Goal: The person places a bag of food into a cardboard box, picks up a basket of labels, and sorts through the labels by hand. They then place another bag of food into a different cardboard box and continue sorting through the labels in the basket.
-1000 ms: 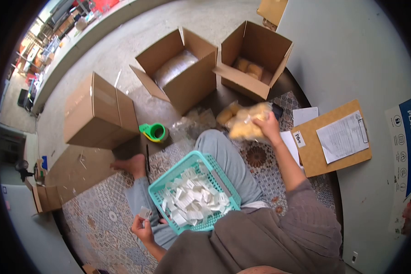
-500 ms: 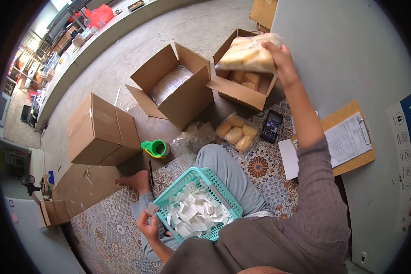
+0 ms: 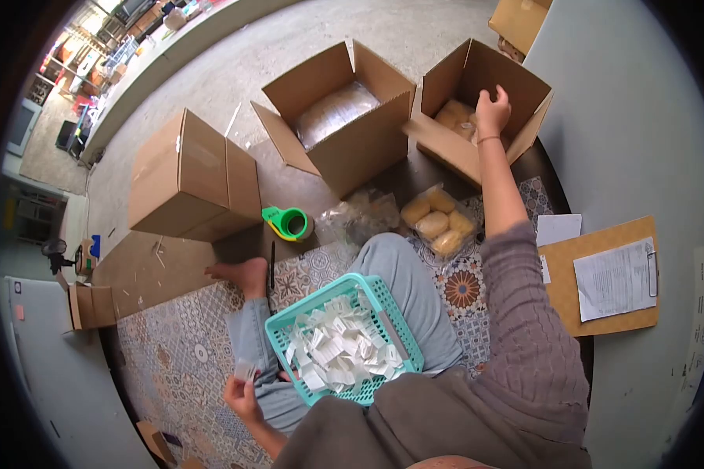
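Observation:
My left hand [image 3: 244, 397] pinches a small white paper slip [image 3: 246, 370] to the left of a turquoise plastic basket [image 3: 405, 328]. Many similar slips [image 3: 340, 344] lie heaped inside that basket, which rests on my lap. Over the opening of the right cardboard box [image 3: 454, 150], my right hand [image 3: 493, 111] has loosely curled fingers and nothing visible in them. Below it in the box, bagged golden-brown buns [image 3: 455, 117] show. Another clear bag of buns [image 3: 440, 222] sits on the patterned mat, beside my right forearm.
An open box [image 3: 364, 137] with clear plastic-wrapped contents [image 3: 338, 113] stands in the middle, and a closed box [image 3: 195, 184] farther left. A green tape dispenser [image 3: 289, 225], crumpled clear plastic [image 3: 360, 216], a black pen [image 3: 272, 264] and a clipboard [image 3: 559, 270] lie around me.
My right hand no longer holds the bag of bread it held above the right box; it is now lower, at the opening. The view has shifted, and my forearm now covers the phone's place.

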The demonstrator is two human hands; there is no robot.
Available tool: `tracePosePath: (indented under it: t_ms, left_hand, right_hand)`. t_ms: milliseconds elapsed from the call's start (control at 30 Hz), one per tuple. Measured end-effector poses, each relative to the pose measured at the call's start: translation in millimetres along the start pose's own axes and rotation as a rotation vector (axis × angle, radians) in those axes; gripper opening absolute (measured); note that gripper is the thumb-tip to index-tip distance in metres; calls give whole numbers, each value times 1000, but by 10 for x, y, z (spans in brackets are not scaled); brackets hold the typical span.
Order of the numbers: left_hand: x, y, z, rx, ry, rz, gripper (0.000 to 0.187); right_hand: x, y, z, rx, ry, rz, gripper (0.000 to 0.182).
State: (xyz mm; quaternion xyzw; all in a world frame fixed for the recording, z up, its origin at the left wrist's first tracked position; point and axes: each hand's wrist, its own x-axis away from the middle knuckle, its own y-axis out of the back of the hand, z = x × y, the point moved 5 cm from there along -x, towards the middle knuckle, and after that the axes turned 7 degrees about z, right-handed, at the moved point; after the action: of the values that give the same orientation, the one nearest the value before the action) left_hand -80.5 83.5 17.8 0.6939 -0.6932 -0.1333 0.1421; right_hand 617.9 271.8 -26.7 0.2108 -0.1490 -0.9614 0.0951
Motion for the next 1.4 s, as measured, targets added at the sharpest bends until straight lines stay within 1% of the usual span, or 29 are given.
tracePosePath:
  t_ms: [33, 67, 100, 133, 167, 233, 267, 300, 333, 367, 467, 533, 567, 667, 700, 767, 833, 933, 967, 1033, 1067, 1100, 1133, 1167, 1233, 1267, 1300, 1367, 1400]
  left_hand:
    - [-67, -150, -60, 81, -16, -3, 13]
    - [-156, -338, -168, 170, -40, -7, 20]
    - [-233, -537, -272, 308, -4, 44, 22]
    - [-296, -700, -364, 441, 35, 75, 24]
    - [-374, -852, -361, 544, -4, 81, 22]
    - [-485, -1101, -599, 500, -55, 193, 18]
    - [-494, -1185, -638, 567, -45, 230, 16]
    - [-491, -1240, -756, 609, -71, 263, 14]
    - [-473, -1260, -821, 638, -95, 269, 14]
    - [-435, -1253, -865, 648, -91, 263, 13]
    - [-301, -1123, -884, 547, -107, 169, 10]
    - [-198, -1020, -891, 361, -220, 182, 8]
    - [-161, -967, -893, 364, -213, 167, 8]
    - [-61, -841, -1017, 248, -403, 131, 12]
    - [-37, -801, -1013, 255, -399, 125, 12]
    - [3, -762, -1045, 228, -423, 187, 12]
    - [24, -715, -1037, 259, -454, 187, 12]
    - [35, -689, -886, 301, -287, 99, 10]
    - [83, -683, -856, 310, -298, 93, 10]
    - [97, -681, -742, 279, -165, 116, 11]
    - [103, -680, -652, 203, -135, 94, 13]
    - [43, -685, -634, 225, -159, 134, 17]
    - [-41, -711, -706, 345, -150, 200, 21]
    - [-151, -717, -784, 289, -172, 272, 20]
    - [-468, -769, -1132, 511, -161, 413, 18]
    - [-679, -700, -1387, 457, -253, 424, 15]
    - [-904, -649, -1579, 436, -264, 462, 17]
    - [-1223, -603, -2069, 506, -213, 529, 21]
    - [-1359, -585, -2265, 591, -140, 551, 18]
  right_hand:
    - [229, 166, 401, -266, 140, 72, 32]
    - [530, 372, 822, -325, 183, 176, 24]
    - [790, 484, 1068, -509, 255, 312, 20]
    - [1068, 592, 1252, -613, 295, 435, 17]
    - [1391, 706, 1446, -722, 265, 559, 14]
    - [1976, 935, 1760, -689, 340, 854, 11]
    - [2236, 1004, 1892, -758, 407, 965, 11]
    - [2451, 1098, 2076, -699, 619, 1006, 12]
    - [2664, 1159, 2193, -675, 668, 1109, 14]
    - [2857, 1194, 2246, -695, 620, 1253, 16]
    - [3297, 1293, 2441, -688, 819, 1328, 24]
    - [3482, 1346, 2568, -657, 906, 1356, 26]
    - [3550, 1354, 2607, -661, 910, 1372, 26]
    - [3740, 1296, 2605, -843, 591, 1623, 23]
    - [3763, 1303, 2607, -836, 593, 1632, 23]
    - [3851, 1314, 2593, -841, 528, 1822, 23]
    - [3906, 1350, 2612, -810, 505, 1854, 22]
    - [3976, 1372, 2623, -782, 545, 1891, 22]
    - [4004, 1382, 2617, -773, 544, 1917, 21]
    - [4015, 1387, 2607, -774, 575, 1971, 20]
    - [4028, 1380, 2571, -772, 670, 1959, 21]
    - [4015, 1340, 2542, -741, 662, 1955, 19]
    - [3967, 1328, 2643, -741, 645, 1943, 18]
    - [3890, 1319, 2747, -708, 598, 1935, 16]
    - [3650, 1180, 2940, -651, 722, 1840, 13]
    - [3510, 1077, 3051, -693, 718, 1793, 13]
    - [3370, 984, 3205, -733, 711, 1762, 13]
    - [3098, 867, 3576, -944, 359, 1869, 14]
    - [2944, 796, 3792, -970, 395, 1894, 14]
